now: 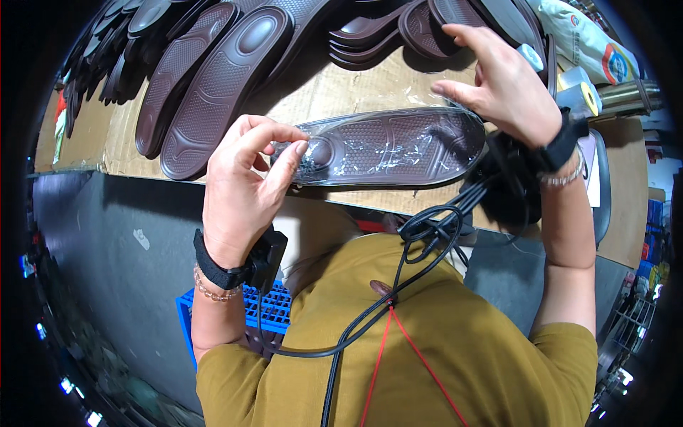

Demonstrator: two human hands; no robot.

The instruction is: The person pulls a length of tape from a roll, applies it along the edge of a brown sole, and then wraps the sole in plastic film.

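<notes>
A dark brown insole (388, 148) in a see-through plastic bag (398, 160) lies lengthwise near the table's front edge. Its film is wrinkled and shiny. My left hand (249, 167) is at the bag's left end, thumb and forefinger pinched on the plastic. Over the right end hovers my right hand (501, 89), with thumb and forefinger spread and nothing visible between them; its other fingers are curled and partly hidden. Both wrists carry black straps with small devices and beaded bracelets.
Brown insoles (231, 85) are spread and stacked along the back and left of the cardboard-covered table (128, 146). Rolls (578, 98) and a white bag (580, 39) are at the back right. Black cables (434, 228) hang before my chest. A blue crate (267, 309) is below.
</notes>
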